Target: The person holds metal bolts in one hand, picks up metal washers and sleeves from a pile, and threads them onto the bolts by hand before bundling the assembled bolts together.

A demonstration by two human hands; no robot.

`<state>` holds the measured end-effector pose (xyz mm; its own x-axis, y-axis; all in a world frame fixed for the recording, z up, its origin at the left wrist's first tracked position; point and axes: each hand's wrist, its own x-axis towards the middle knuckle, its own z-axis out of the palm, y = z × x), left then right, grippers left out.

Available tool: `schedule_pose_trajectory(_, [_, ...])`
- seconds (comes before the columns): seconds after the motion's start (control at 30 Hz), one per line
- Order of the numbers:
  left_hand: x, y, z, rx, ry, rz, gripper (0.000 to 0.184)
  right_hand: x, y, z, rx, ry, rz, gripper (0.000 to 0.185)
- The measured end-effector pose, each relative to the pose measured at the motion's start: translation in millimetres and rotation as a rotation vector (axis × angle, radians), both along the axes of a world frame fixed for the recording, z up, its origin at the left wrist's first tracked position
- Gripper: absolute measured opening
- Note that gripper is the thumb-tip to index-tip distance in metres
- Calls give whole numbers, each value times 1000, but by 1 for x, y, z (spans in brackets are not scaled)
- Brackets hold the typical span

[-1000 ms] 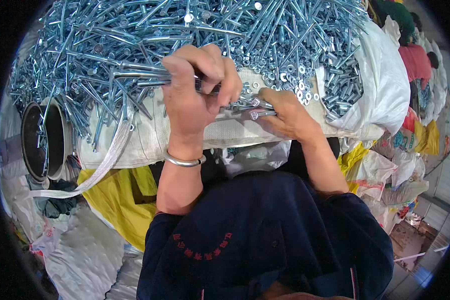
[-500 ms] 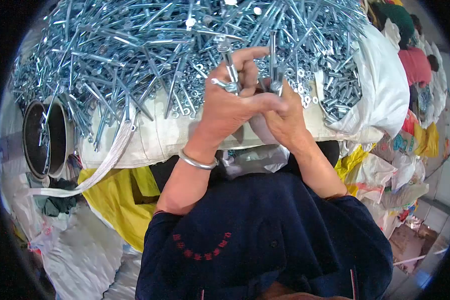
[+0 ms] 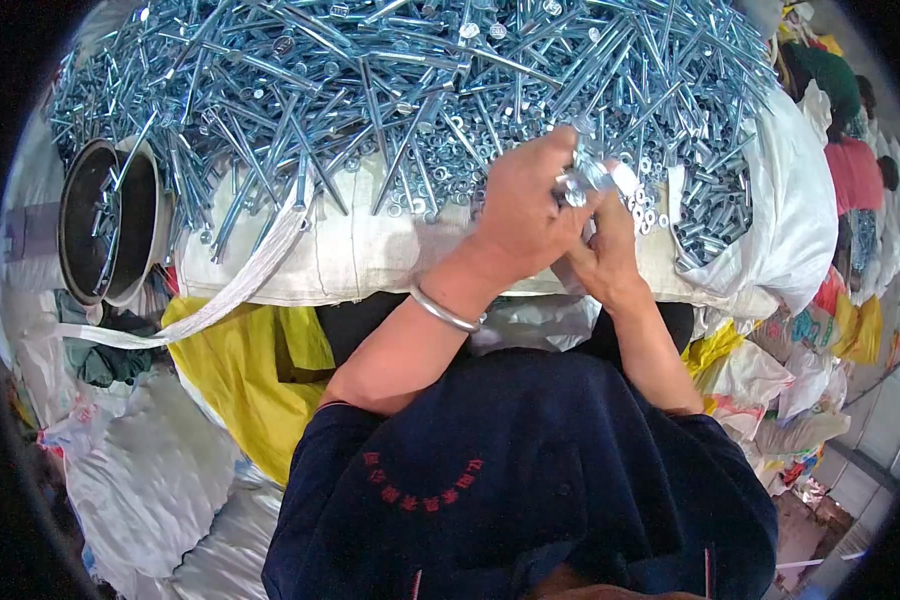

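My left hand, with a metal bangle at its wrist, is closed over shiny bolts whose heads show past its fingers. My right hand meets it from the right, thumb and fingers pressed in against the same bolts. Motion blur and the overlapping hands hide how many bolts there are and how each hand divides them. Just beyond the hands lies a spread of loose nuts and washers. Behind that rises a wide heap of long zinc-coloured bolts.
Short metal sleeves lie at the heap's right, beside a white sack. To the left, a dark round tub holds a few metal pieces. A white strap hangs over the cloth-covered edge. Yellow sacking lies below. People sit farther right.
The hands have come closer together, and the left has turned over the bolts, with its raised finger now curled. In view, the heap and tub have shifted right as the camera moved.
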<state>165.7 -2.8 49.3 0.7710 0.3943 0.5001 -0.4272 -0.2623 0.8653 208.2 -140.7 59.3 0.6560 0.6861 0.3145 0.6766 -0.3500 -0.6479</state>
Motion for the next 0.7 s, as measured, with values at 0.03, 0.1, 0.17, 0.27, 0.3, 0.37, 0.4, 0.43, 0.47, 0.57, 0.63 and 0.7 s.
schedule_pose_trajectory(0.03, [2,-1,0,121,-66,51,13,-3,-2,-2,14,-33,0,37])
schedule_pose_trajectory(0.1, [6,1,0,216,-113,74,14,-3,-9,-12,-22,51,-28,36])
schedule_pose_trajectory(0.17, [6,-1,6,239,-139,-52,18,-4,-12,-21,52,49,-30,32])
schedule_pose_trajectory(0.27, [0,-8,19,-130,81,-250,18,-4,1,-18,236,-10,-64,28])
schedule_pose_trajectory(0.3, [0,-8,20,-227,91,-323,20,-3,-2,-24,247,106,-108,30])
schedule_pose_trajectory(0.37, [3,-8,6,-150,79,-310,20,0,-4,-27,258,75,-46,26])
schedule_pose_trajectory(0.4, [3,-7,1,-74,69,-291,20,2,-5,-28,268,47,21,26])
schedule_pose_trajectory(0.43, [2,-6,0,-74,69,-290,20,2,-12,-28,237,240,40,30])
schedule_pose_trajectory(0.47, [2,-5,-1,-48,42,-259,21,3,-14,-19,236,240,41,30])
schedule_pose_trajectory(0.57, [0,-4,5,-60,-59,-228,22,2,-13,9,83,144,84,53])
schedule_pose_trajectory(0.63, [1,-5,15,-46,-151,-186,27,3,-21,2,123,228,33,53])
schedule_pose_trajectory(0.7, [1,-7,19,-156,-55,-275,29,2,-30,-6,161,303,-84,45])
